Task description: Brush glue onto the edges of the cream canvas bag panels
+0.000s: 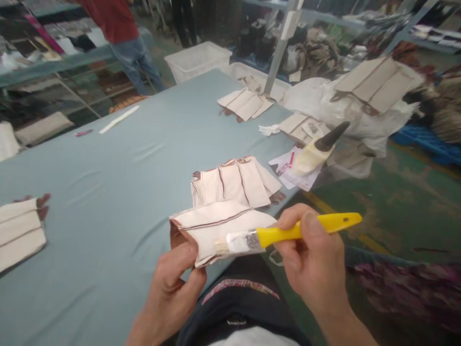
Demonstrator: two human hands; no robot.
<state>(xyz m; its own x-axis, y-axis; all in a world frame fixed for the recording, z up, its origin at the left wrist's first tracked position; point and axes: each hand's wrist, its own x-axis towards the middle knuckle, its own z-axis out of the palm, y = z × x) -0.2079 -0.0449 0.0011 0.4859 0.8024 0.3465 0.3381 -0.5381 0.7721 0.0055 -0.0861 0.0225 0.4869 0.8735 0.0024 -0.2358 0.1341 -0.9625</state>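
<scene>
My right hand [313,254] is closed round the yellow handle of a paintbrush [275,235]. Its pale bristles lie against a cream fabric piece [219,216] with dark brown seam lines. At that piece's left end, my left hand [176,278] pinches its edge, where a brown lining shows. The right fingers are near the piece's right side; whether they also grip it I cannot tell. Just behind it, a stack of similar cream pieces [230,182] with brown edges rests on the table [144,168].
Another cream piece [21,230] lies at the left. To the right sit a pale, dark-tipped object [320,149] on papers and a plastic-wrapped bundle [313,93]. White bins [198,60] and a metal post [283,45] stand beyond the table. A person in a red top [111,21] stands farther back.
</scene>
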